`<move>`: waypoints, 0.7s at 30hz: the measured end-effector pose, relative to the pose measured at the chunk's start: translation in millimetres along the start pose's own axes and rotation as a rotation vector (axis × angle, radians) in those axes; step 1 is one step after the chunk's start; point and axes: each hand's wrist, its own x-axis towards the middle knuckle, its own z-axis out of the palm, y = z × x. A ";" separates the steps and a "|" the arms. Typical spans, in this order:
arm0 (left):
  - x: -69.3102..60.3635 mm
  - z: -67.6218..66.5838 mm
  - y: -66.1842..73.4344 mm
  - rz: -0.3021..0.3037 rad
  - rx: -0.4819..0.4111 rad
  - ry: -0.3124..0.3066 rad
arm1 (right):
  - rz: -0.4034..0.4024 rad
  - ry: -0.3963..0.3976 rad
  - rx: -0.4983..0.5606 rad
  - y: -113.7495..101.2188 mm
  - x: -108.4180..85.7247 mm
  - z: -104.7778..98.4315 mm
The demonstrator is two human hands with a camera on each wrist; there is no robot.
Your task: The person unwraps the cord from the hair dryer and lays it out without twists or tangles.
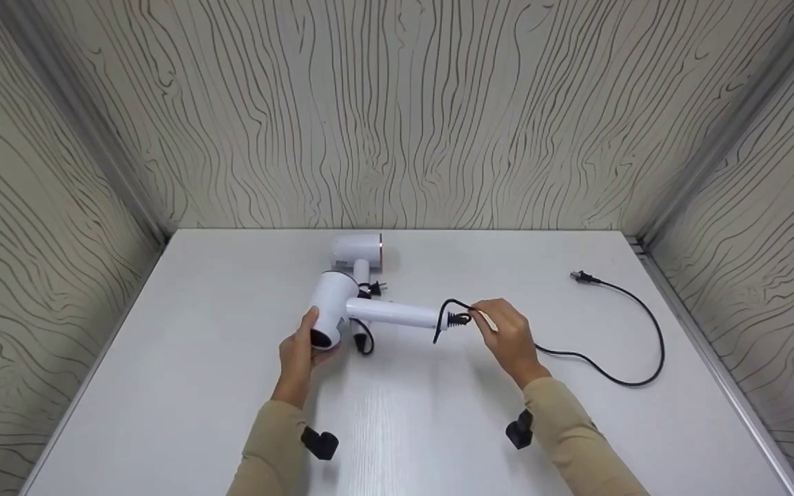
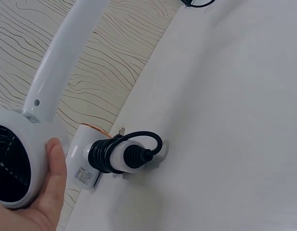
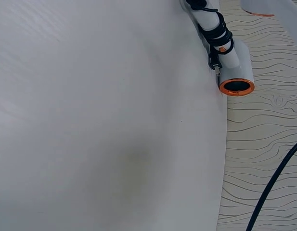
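A white hair dryer [image 1: 397, 313] is held above the table, its handle pointing right; in the left wrist view its body [image 2: 40, 144] fills the left edge. My left hand [image 1: 302, 351] grips the barrel, thumb along its side. Near the handle's end, my right hand [image 1: 507, 337] pinches the black cord [image 1: 446, 303] between thumb and fingertips. The cord also crosses the lower right of the right wrist view [image 3: 273, 180]. My right hand is outside that view.
Behind the held dryer, a second white dryer [image 1: 358, 251] lies with its cord wound round the handle [image 2: 107, 155]. At the right, black cord [image 1: 659, 344] curves over the table [image 1: 231, 413] to a plug [image 1: 583, 277]. Patterned walls stand behind and at both sides.
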 end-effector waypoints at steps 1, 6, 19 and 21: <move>-0.1 0.0 0.1 0.002 -0.012 0.009 | -0.007 0.005 -0.001 -0.1 -1.1 0.4; -0.3 0.2 1.1 0.021 -0.065 0.042 | -0.038 0.000 -0.004 -1.5 -7.3 3.9; -3.6 1.1 4.5 0.046 -0.086 0.014 | -0.045 -0.092 -0.076 -5.4 -22.3 18.1; -4.2 1.9 5.7 0.050 -0.076 0.009 | -0.043 -0.106 -0.087 -6.5 -24.2 20.2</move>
